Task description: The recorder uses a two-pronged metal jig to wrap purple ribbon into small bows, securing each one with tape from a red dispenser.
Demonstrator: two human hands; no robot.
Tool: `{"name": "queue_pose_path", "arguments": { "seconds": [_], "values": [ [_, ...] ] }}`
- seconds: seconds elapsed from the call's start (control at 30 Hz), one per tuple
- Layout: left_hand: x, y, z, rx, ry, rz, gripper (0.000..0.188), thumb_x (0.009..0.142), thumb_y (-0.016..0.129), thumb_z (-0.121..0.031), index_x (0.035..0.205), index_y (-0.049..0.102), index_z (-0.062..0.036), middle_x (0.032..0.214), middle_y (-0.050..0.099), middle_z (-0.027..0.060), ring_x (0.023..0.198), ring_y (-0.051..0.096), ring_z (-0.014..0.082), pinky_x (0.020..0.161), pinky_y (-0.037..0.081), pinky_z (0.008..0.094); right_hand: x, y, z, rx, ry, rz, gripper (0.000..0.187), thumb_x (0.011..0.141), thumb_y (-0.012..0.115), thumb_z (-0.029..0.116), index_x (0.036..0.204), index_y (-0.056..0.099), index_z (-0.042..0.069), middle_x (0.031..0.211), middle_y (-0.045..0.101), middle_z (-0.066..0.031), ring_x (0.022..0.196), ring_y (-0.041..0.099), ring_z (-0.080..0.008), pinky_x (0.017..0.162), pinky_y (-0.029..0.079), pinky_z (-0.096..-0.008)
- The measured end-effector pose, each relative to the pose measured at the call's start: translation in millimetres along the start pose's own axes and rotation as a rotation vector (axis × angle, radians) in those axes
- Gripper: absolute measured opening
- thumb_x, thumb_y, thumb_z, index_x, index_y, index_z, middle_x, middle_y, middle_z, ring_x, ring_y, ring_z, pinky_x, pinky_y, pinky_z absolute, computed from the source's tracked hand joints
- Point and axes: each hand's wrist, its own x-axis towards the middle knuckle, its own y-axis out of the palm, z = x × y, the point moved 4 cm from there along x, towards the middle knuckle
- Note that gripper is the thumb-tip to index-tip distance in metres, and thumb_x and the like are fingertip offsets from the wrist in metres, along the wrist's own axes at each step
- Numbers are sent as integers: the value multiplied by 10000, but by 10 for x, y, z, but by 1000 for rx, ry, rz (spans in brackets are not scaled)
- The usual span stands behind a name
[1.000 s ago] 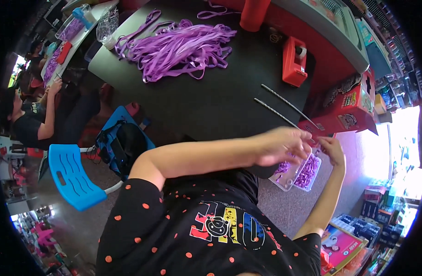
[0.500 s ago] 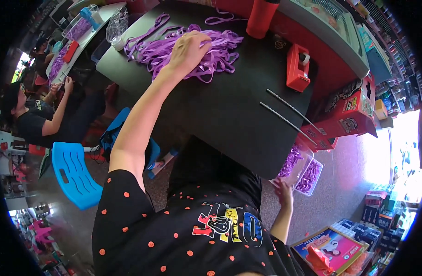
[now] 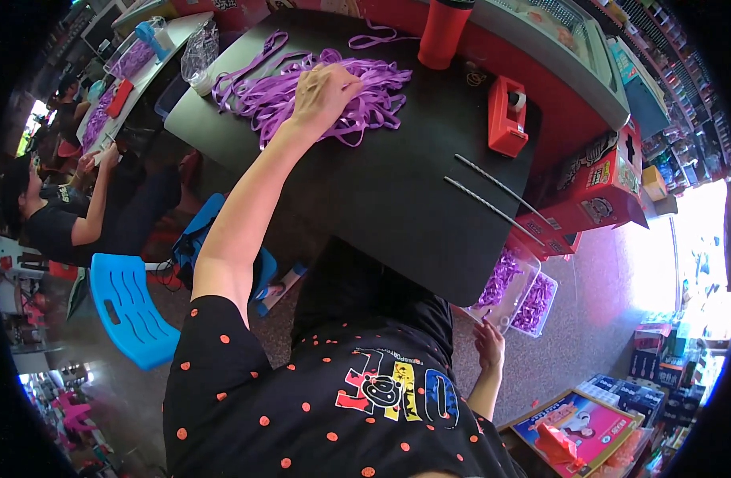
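Bending our left hand [image 3: 323,95] over the heap of purple ribbon [image 3: 381,80] toward the far side of the black table [image 3: 373,199], we have its fingers curled close together, though we cannot tell whether a strand is pinched beneath them. The ribbon lies directly under and around those fingers, its loops spilling out on both sides. We judge it light, limp and a little slippery from its satiny sheen, hard to damage but easy to tangle; a single strand is best taken by a loose loop at the heap's edge. Our right hand [image 3: 490,345], below the table's near corner, has its fingers loosely parted just beside the clear boxes [image 3: 514,303] of purple pieces [image 3: 499,280]. A small purple scrap [image 3: 486,315] shows at its fingertips, but we cannot tell whether it is gripped.
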Motion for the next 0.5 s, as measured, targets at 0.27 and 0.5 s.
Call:
{"name": "queue_pose_path", "arguments": {
  "seconds": [0.27, 0.5],
  "values": [
    [-743, -605, -593, -479, 302, 302, 97, 783, 671, -70, 860, 677, -11, 824, 642, 102, 775, 618, 248, 708, 483, 332, -390, 480, 813, -32, -457, 17, 312, 906, 576, 153, 1179, 582, 0, 1002, 657, -60, 805, 564, -79, 648, 410, -187],
    [-1450, -590, -1275, -661, 186, 288, 101, 778, 680, -108, 846, 673, -33, 820, 640, 73, 766, 624, 227, 671, 495, 322, -1277, 1671, 1781, -198, -262, 777, 283, 933, 511, 143, 1120, 595, -52, 928, 663, -143, 800, 641, -166, 742, 504, -268]
  ]
}}
